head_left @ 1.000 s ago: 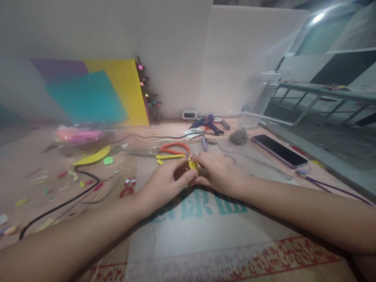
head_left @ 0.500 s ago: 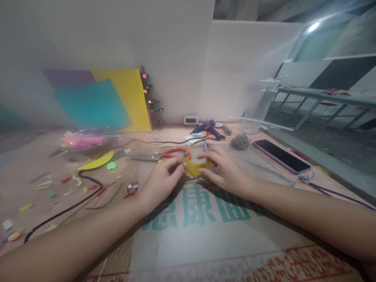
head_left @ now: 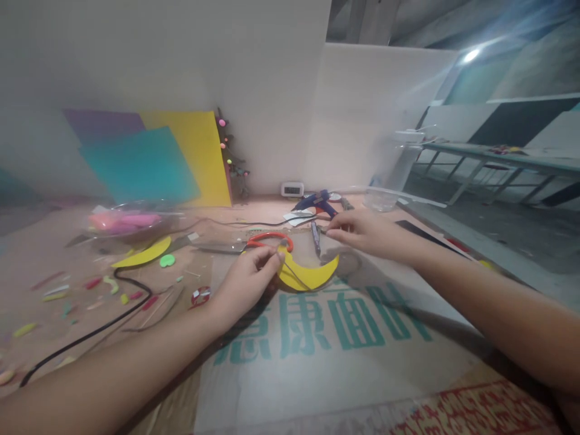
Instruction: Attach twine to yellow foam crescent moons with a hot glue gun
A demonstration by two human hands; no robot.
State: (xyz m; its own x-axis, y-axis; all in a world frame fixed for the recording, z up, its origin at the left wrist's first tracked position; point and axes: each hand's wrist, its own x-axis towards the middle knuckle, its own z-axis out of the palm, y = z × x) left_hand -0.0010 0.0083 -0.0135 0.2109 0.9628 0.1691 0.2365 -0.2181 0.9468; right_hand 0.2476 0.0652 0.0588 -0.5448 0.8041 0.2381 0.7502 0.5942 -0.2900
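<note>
A yellow paper crescent (head_left: 312, 278) is pinched at its left tip by my left hand (head_left: 254, 278), and a thin dark strand lies across it. My right hand (head_left: 362, 232) is up and to the right, beside a purple pen-like tube (head_left: 316, 238). Its thumb and fingertips are close together; whatever may be between them is too small to name. Orange-handled scissors (head_left: 272, 240) lie just behind my left hand, their blades pointing left. A blue glue gun (head_left: 319, 202) rests farther back.
Coloured sheets (head_left: 140, 160) lean on the wall at the left. A second yellow crescent (head_left: 145, 252), a black cord (head_left: 90, 332) and small scraps lie on the left. A small clock (head_left: 292, 190) and a clear container (head_left: 380, 199) stand at the back.
My right hand has let go of the crescent and moved right and up, towards the tube. The crescent's right part is now uncovered, while my left hand still holds its left tip.
</note>
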